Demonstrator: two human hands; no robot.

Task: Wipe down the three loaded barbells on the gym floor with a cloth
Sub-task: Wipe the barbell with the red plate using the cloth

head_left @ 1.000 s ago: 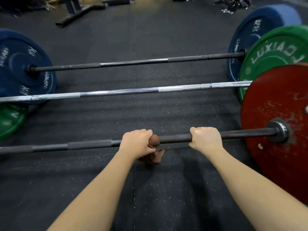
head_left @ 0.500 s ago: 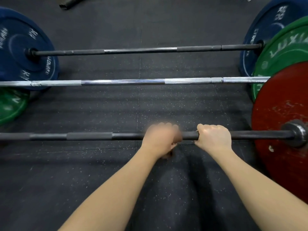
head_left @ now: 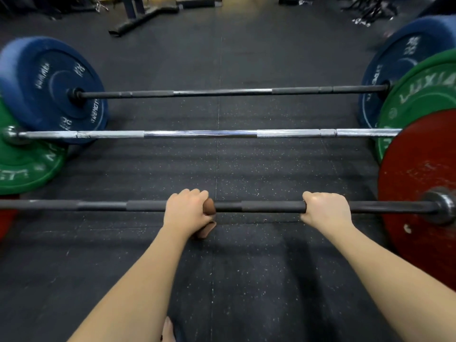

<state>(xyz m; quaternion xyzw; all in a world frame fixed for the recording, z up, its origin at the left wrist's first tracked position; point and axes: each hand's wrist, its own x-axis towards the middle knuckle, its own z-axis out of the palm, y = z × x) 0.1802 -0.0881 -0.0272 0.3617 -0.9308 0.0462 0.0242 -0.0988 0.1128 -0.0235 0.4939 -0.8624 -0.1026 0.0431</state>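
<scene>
A brown cloth (head_left: 209, 206) is held wrapped round the dark shaft of the red-plated barbell (head_left: 259, 206) by the left hand (head_left: 186, 211). The same shaft is gripped by the right hand (head_left: 325, 209), well apart. Beyond the hands, a chrome barbell (head_left: 199, 133) with green plates is laid parallel. Beyond that lies a blue-plated barbell (head_left: 222, 92).

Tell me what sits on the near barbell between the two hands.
In the head view, the brown cloth pokes out of the left hand's grip; from there to the right hand the black barbell shaft is bare.
</scene>
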